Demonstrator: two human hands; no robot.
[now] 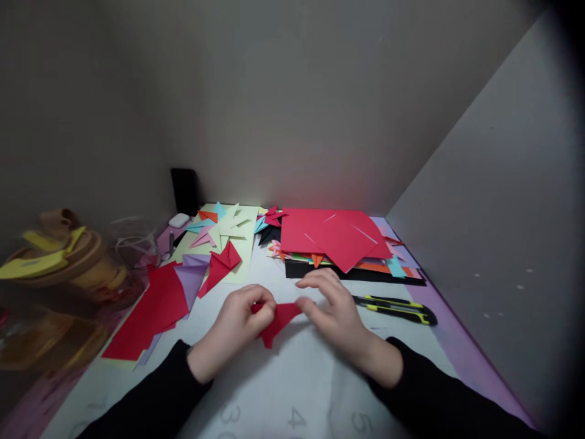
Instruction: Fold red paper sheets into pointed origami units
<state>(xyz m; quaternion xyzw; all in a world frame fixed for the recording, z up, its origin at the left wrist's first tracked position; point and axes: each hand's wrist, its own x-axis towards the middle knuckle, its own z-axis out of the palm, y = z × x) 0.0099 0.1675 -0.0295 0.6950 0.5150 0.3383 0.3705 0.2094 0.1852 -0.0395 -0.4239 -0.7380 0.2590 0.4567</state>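
A small folded piece of red paper (278, 324) is above the white sheet, pinched between the thumb and curled fingers of my left hand (240, 317). My right hand (337, 316) is at the paper's right tip. Its thumb is beside or touching that tip, and the index finger is raised apart from it; the contact is slightly blurred. Beyond my left hand lies a red folded paper figure (223, 266). A yellow-and-black utility knife (397, 309) rests to the right of my right hand.
Red sheets (336, 235) lie stacked on other coloured paper at the back. Folded figures cover a pale green sheet (244, 259) at back left. Red paper strips (148, 314) lie at left, past which stands a brown container (86, 262). Walls close off the back and right.
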